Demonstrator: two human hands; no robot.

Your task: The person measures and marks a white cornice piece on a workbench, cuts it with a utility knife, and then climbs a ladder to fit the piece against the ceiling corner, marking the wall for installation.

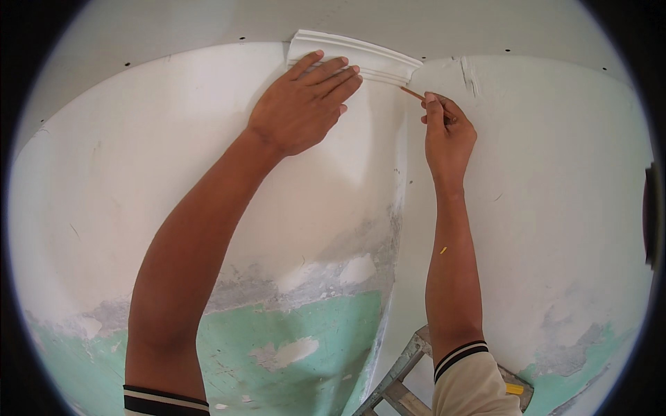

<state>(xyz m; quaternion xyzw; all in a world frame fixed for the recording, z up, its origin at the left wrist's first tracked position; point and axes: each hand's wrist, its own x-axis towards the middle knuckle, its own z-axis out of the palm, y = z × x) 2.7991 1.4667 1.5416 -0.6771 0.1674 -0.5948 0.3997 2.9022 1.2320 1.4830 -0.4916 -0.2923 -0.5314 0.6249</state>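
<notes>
A short white length of crown moulding (374, 60) sits where the wall meets the ceiling, its right end at the room's corner. My left hand (302, 104) lies on the moulding's left part with fingers stretched out, pressing it from below and in front. Between the fingertips of my right hand (447, 132) is a thin brown pencil (411, 91). Its tip points up and left, close to the lower edge of the moulding near the right end. Whether the tip touches the wall cannot be told.
The white wall (173, 139) has a peeling green lower part (291, 347) with grey patches. Below my right arm stands a metal stepladder (402, 388). Several dark screw holes dot the ceiling (173, 28). A crack (468, 76) marks the right wall near the corner.
</notes>
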